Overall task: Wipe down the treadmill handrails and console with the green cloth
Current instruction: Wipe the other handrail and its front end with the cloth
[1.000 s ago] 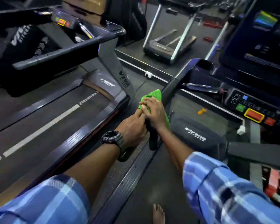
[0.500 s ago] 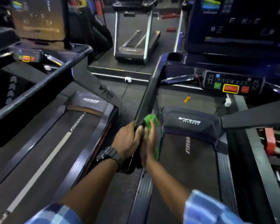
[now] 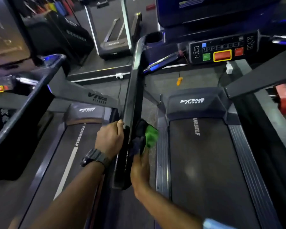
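Note:
A long black left handrail (image 3: 133, 90) runs from the treadmill console (image 3: 221, 50) down toward me. My left hand (image 3: 110, 139), with a dark watch on its wrist, grips the rail's left side near its lower end. My right hand (image 3: 139, 166) is on the rail's right side, pressing the bunched green cloth (image 3: 151, 134) against it. Its fingers are dark and blurred, partly hidden by the cloth. The console has a green button, a yellow-framed red button and a smaller red one. The right handrail (image 3: 261, 80) slants across the upper right.
The treadmill belt (image 3: 203, 162) lies at right under a VIVA FITNESS motor cover (image 3: 192, 101). A second treadmill (image 3: 76, 146) stands close on the left with its own rail and console. A folded treadmill (image 3: 114, 30) stands farther back. A small orange object (image 3: 179, 80) lies on the floor.
The view has swung right and forward, centring the console. Both hands have slid down the left handrail toward its lower end, with the cloth moving from the rail's top to its right side.

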Demonstrator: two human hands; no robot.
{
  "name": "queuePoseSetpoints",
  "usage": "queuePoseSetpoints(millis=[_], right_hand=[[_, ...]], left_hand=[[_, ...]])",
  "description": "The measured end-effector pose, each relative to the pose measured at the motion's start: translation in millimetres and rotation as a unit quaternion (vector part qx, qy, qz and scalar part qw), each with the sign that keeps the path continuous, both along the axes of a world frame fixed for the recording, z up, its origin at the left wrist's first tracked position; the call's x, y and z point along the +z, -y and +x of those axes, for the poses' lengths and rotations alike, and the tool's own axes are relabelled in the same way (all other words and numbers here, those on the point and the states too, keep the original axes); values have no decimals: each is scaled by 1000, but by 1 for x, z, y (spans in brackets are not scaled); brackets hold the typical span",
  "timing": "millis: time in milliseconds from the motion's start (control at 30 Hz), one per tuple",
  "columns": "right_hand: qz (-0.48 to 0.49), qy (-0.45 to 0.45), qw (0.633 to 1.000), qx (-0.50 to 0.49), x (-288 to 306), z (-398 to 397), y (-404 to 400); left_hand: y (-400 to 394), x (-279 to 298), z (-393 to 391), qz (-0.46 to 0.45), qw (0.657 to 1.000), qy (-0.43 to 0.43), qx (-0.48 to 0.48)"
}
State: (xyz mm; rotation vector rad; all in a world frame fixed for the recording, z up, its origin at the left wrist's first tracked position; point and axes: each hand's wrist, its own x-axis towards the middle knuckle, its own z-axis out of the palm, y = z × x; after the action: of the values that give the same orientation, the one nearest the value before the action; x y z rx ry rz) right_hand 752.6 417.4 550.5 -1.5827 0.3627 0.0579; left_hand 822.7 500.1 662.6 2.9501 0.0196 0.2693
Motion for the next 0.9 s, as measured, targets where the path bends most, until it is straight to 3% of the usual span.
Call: queuePoseSetpoints(millis=[100,267,333,400,533,633,767,900], right_hand=[[-136,104,985,21,-1,11,9],[-31,100,995,4,18,132,40],[31,112,993,3,26,126,32],[34,106,994,-3,28,87,30],[-13,175,984,8,31,-4,33],[-79,256,963,36,43,36,28],[-125,181,975,27,64,125,23],[-170,145,975,14,44,97,21]], left_hand=[[-2,7,11,15,1000,6,-19],[21,21,23,22,994,-48,-98],[20,17,29,24,993,-51,-105],[16,16,35,14,993,-47,-108],[10,19,48,-13,991,-58,-116],[4,24,57,-24,989,-53,-133],[-2,17,73,-82,981,-24,-175],[-12,-12,83,-91,969,15,-228]])
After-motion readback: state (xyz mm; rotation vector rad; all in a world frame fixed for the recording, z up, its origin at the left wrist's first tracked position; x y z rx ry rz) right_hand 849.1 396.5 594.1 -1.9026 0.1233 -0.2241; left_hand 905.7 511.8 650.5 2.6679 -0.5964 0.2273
